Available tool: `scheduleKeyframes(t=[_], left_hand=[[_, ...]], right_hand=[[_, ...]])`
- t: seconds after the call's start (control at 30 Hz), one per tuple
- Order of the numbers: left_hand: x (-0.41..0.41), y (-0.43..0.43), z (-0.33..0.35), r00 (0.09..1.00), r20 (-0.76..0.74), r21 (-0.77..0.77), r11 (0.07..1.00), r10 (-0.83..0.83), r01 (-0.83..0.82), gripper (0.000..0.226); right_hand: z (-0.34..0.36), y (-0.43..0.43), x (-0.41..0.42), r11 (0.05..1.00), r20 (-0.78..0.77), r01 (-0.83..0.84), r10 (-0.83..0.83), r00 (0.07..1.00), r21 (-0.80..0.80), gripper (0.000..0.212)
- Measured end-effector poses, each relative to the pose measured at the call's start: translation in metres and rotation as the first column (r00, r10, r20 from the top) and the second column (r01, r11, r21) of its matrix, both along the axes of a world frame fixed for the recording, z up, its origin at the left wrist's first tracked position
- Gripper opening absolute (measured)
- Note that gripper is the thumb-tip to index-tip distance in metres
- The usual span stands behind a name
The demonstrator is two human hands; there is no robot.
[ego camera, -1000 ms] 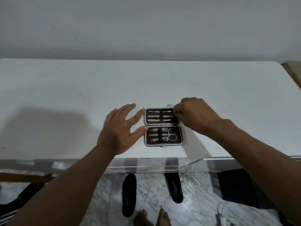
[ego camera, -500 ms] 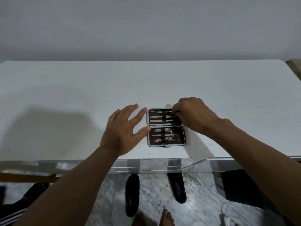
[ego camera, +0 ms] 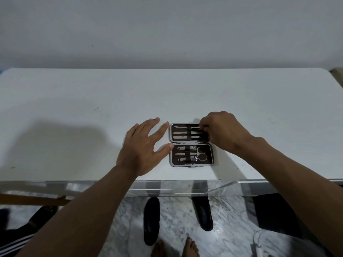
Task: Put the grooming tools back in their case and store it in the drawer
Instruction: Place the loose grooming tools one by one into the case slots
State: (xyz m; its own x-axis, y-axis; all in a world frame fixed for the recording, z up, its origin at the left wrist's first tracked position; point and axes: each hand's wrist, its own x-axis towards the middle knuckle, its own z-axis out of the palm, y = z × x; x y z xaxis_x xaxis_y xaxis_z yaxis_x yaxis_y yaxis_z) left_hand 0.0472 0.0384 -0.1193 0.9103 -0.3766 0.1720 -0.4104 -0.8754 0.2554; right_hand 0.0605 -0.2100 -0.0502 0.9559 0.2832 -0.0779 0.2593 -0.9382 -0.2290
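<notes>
A small brown grooming case with a silver rim lies open on the white table, near its front edge. Its near half holds scissors and two nail clippers under a strap. The far half holds several slim metal tools. My left hand rests flat on the table with fingers spread, thumb and index tips touching the case's left edge. My right hand is over the far half's right end, fingertips pinched on the end of a slim tool there.
A clear acrylic drawer front runs under the table's front edge. Below on the marble floor lie two black sandals, with my bare toes nearby. A white cable lies at the lower right.
My right fingertips have shifted a little along the far half's right end. My left hand stays flat beside the case.
</notes>
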Motion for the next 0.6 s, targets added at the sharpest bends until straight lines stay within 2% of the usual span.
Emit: scheduleKeyframes(t=[0.13,0.27,0.6], left_hand=[[0.0,0.0,0.0,1.0,0.009,0.0,1.0,0.0,0.0,0.063],[0.0,0.0,0.0,1.0,0.009,-0.008,1.0,-0.002,0.002,0.064],[0.0,0.0,0.001,1.0,0.004,-0.002,1.0,-0.009,0.009,0.062]], right_hand=[[0.004,0.002,-0.004,0.988,0.027,-0.118,0.121,0.992,-0.104,0.025],[0.005,0.006,-0.004,0.976,0.032,-0.167,0.173,0.984,-0.142,0.021],[-0.001,0.011,0.005,0.982,0.02,-0.18,0.181,0.983,-0.066,0.022]])
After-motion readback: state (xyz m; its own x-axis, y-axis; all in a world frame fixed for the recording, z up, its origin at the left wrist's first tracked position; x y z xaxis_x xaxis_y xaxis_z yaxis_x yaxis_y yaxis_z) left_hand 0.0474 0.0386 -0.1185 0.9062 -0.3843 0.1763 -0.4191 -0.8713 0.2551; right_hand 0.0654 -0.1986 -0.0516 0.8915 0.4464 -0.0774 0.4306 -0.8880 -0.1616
